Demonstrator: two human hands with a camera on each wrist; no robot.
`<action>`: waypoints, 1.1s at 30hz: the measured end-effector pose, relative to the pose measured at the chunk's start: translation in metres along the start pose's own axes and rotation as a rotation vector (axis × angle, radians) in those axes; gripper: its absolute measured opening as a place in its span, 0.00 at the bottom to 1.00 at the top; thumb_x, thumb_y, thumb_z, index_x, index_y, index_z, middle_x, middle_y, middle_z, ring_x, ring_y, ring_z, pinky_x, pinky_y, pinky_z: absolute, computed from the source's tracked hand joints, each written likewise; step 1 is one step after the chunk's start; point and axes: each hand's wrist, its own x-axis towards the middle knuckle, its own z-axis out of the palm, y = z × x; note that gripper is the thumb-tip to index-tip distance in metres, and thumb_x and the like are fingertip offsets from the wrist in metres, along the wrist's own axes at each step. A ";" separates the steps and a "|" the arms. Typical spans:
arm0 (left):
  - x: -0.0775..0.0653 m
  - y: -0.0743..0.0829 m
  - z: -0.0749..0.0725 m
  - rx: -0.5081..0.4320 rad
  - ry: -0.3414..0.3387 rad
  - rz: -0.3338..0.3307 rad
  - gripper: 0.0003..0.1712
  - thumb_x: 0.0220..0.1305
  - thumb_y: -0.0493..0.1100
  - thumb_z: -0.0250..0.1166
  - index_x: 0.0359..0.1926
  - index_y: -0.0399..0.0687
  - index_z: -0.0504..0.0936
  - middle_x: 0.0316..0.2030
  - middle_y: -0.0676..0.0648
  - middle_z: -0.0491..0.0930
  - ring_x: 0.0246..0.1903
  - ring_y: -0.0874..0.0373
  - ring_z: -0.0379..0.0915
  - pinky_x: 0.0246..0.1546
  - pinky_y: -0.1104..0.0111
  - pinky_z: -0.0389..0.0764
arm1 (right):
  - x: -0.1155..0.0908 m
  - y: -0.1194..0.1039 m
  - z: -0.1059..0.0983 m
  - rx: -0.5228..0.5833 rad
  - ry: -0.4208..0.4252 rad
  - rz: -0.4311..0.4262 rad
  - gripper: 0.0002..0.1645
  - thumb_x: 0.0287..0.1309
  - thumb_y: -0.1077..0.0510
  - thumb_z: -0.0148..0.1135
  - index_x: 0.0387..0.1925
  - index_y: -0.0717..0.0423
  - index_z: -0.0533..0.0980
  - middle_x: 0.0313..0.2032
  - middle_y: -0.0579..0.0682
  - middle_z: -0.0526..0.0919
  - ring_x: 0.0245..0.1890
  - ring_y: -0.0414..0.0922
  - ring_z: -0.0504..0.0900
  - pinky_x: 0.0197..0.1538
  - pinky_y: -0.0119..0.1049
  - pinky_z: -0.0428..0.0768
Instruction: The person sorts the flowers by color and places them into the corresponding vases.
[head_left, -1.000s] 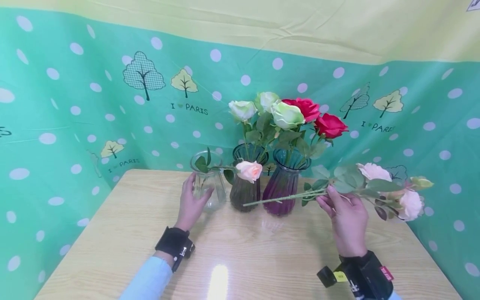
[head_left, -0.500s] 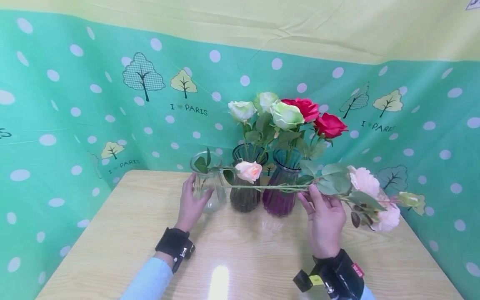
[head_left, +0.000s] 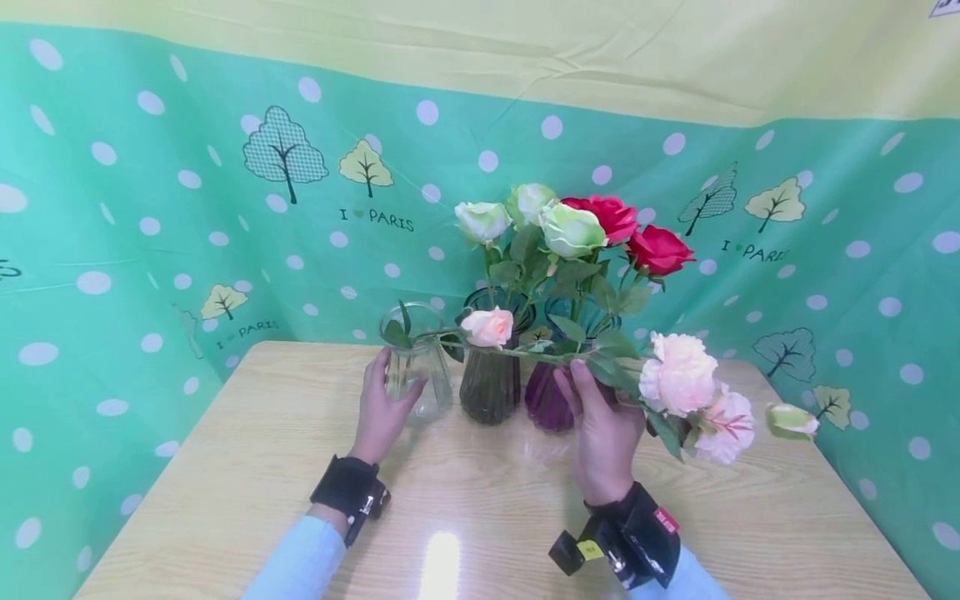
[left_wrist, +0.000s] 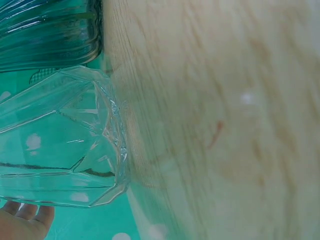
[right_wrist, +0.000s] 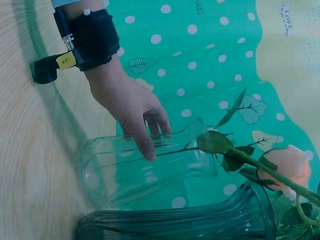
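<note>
My left hand [head_left: 386, 408] holds a clear glass vase [head_left: 431, 387] by its side, thumb in front and fingers behind, as the right wrist view shows. In that vase stands one pale pink rose [head_left: 487, 327], leaning right over the rim with its stem inside the glass. Between thumb and fingers my right hand [head_left: 606, 429] pinches the green stem of an artificial spray with pale pink blooms [head_left: 678, 375] and a bud [head_left: 792, 422]. The spray lies nearly level, blooms to the right, stem end toward the clear vase and overlapping the rose in the head view.
Just right of the clear vase stand a dark ribbed glass vase [head_left: 489, 390] with white-green roses [head_left: 573, 231] and a purple-bottomed one [head_left: 546, 402] with red roses [head_left: 660, 250]. Behind the wooden table [head_left: 480, 500] hangs a dotted green curtain [head_left: 225, 192].
My right hand has moved left with the pink spray, bringing its stem end from in front of the dark vases up to the pink rose. The left hand stays on the clear vase.
</note>
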 end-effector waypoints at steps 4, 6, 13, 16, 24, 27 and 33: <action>0.001 -0.001 0.000 -0.001 0.006 0.024 0.50 0.58 0.55 0.65 0.72 0.47 0.48 0.70 0.40 0.52 0.64 0.41 0.56 0.64 0.46 0.64 | 0.003 0.005 0.007 0.000 -0.083 -0.034 0.20 0.54 0.72 0.59 0.50 0.62 0.71 0.38 0.51 0.82 0.40 0.46 0.83 0.51 0.44 0.80; 0.001 -0.001 0.000 0.001 0.010 0.035 0.50 0.57 0.55 0.65 0.72 0.47 0.48 0.69 0.40 0.53 0.64 0.41 0.56 0.64 0.47 0.64 | 0.005 0.007 0.010 -0.035 -0.099 -0.029 0.20 0.55 0.71 0.59 0.51 0.61 0.70 0.39 0.50 0.81 0.42 0.45 0.82 0.52 0.43 0.80; 0.001 -0.001 0.001 -0.009 0.014 0.039 0.49 0.58 0.57 0.65 0.72 0.47 0.49 0.69 0.40 0.52 0.64 0.42 0.56 0.64 0.48 0.64 | 0.008 0.014 0.020 -0.191 -0.173 0.023 0.22 0.60 0.66 0.57 0.57 0.57 0.68 0.51 0.47 0.79 0.55 0.46 0.78 0.59 0.42 0.76; 0.001 -0.001 0.001 -0.009 0.015 0.037 0.50 0.57 0.57 0.65 0.72 0.47 0.49 0.69 0.40 0.53 0.64 0.42 0.56 0.64 0.47 0.64 | 0.010 0.017 0.024 -0.254 -0.217 0.028 0.23 0.62 0.64 0.55 0.58 0.59 0.67 0.54 0.49 0.77 0.58 0.49 0.75 0.62 0.42 0.73; 0.002 -0.001 0.001 0.004 0.023 0.035 0.50 0.56 0.57 0.66 0.71 0.46 0.50 0.69 0.40 0.54 0.63 0.42 0.58 0.63 0.47 0.65 | 0.014 0.026 0.034 -0.361 -0.311 0.036 0.21 0.63 0.60 0.56 0.56 0.59 0.68 0.55 0.57 0.74 0.56 0.47 0.75 0.62 0.39 0.73; 0.001 0.000 0.001 0.004 0.027 0.039 0.49 0.56 0.56 0.66 0.71 0.46 0.51 0.69 0.40 0.54 0.63 0.42 0.58 0.63 0.47 0.65 | 0.016 0.028 0.038 -0.421 -0.340 0.023 0.18 0.63 0.58 0.55 0.54 0.57 0.69 0.53 0.54 0.75 0.55 0.45 0.75 0.62 0.35 0.73; 0.000 0.002 0.001 0.003 0.025 0.045 0.49 0.57 0.55 0.65 0.71 0.45 0.50 0.69 0.39 0.54 0.63 0.42 0.58 0.63 0.47 0.65 | 0.014 0.025 0.056 -0.462 -0.396 -0.083 0.22 0.61 0.63 0.55 0.56 0.64 0.66 0.56 0.60 0.72 0.61 0.50 0.69 0.68 0.39 0.64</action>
